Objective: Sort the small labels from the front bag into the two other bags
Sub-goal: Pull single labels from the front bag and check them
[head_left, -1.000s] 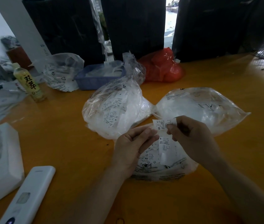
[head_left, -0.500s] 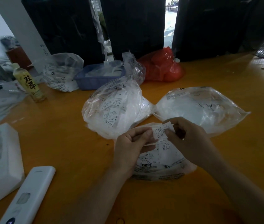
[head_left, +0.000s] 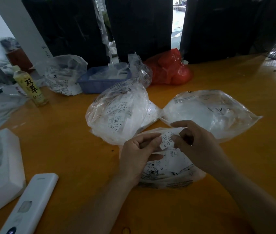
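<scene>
Pinching one small label [head_left: 166, 141] between them, the left hand [head_left: 136, 159] and the right hand [head_left: 196, 146] meet just above the front bag [head_left: 171, 173]. Each grip is closed on the label: the left thumb and forefinger hold its left edge, the right fingertips [head_left: 176, 138] its right edge. The label's long axis runs nearly upright with a slight tilt, its top end pointing away from the person and its lower end, printed "XS", pointing down toward the front bag. That bag lies directly under both grips on the orange surface [head_left: 63, 149], with more printed labels showing through its clear plastic. Beyond the left grip, a little to its left, sits the left bag [head_left: 117, 114], bulging with labels. Beyond the right grip and stretching off to its right lies the right bag [head_left: 211, 112], flatter, its narrow end touching the left bag. Well off to the left of the grips stand a bottle [head_left: 31, 88] and a white remote [head_left: 31, 205].
</scene>
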### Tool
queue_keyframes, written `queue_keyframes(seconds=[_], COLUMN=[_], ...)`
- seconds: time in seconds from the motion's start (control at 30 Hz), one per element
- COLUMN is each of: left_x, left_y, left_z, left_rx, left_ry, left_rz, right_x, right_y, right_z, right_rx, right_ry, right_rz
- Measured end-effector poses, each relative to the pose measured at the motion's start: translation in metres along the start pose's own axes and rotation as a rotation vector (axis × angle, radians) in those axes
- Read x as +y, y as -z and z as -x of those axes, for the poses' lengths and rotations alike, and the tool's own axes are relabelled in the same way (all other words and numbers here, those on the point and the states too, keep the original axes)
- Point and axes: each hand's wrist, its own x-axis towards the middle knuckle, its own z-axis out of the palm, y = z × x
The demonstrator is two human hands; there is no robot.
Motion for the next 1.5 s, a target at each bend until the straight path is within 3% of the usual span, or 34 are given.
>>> queue_keyframes(seconds=[0.17, 0.5, 0.6, 0.73, 0.83, 1.0, 1.07, 1.17, 1.23, 1.37, 1.5], left_x=[0.002, 0.001, 0.001, 0.001, 0.001, 0.008, 0.017, 0.031, 0.036, 0.024, 0.020], left_y=[-0.001, -0.001, 0.000, 0.000, 0.002, 0.003, 0.011, 0.035, 0.053, 0.066, 0.068], left_z=[0.000, 0.000, 0.002, 0.001, 0.000, 0.002, -0.002, -0.017, -0.029, -0.041, -0.044], left_rx=[0.026, 0.092, 0.050, -0.017, -0.002, 0.037, 0.128, 0.404, 0.484, 0.429, 0.316], left_ry=[0.003, -0.016, -0.036, -0.078, -0.202, -0.488, -0.655, -0.790, -0.689, -0.259, -0.297], left_rz=[-0.017, -0.071, -0.074, -0.148, -0.314, -0.531, -0.643, -0.826, -0.984, -1.440, -1.557], right_x=[-0.001, -0.014, -0.014, -0.004, -0.003, -0.007, -0.005, 0.007, 0.015, 0.035, 0.051], right_y=[-0.001, -0.010, -0.014, -0.012, -0.007, -0.001, 0.005, 0.016, 0.019, 0.020, 0.030], right_z=[0.000, 0.007, 0.008, 0.006, 0.004, 0.003, 0.000, -0.007, -0.011, -0.018, -0.031], right_rx=[0.116, 0.060, 0.046, 0.170, 0.215, 0.092, 0.142, 0.282, 0.319, 0.220, -0.028], right_ry=[-0.031, 0.125, 0.150, 0.061, 0.036, 0.050, 0.033, -0.015, -0.056, -0.174, -0.334], right_rz=[-0.060, 0.017, 0.053, 0.017, -0.049, -0.081, -0.091, 0.039, 0.176, 0.509, 0.830])
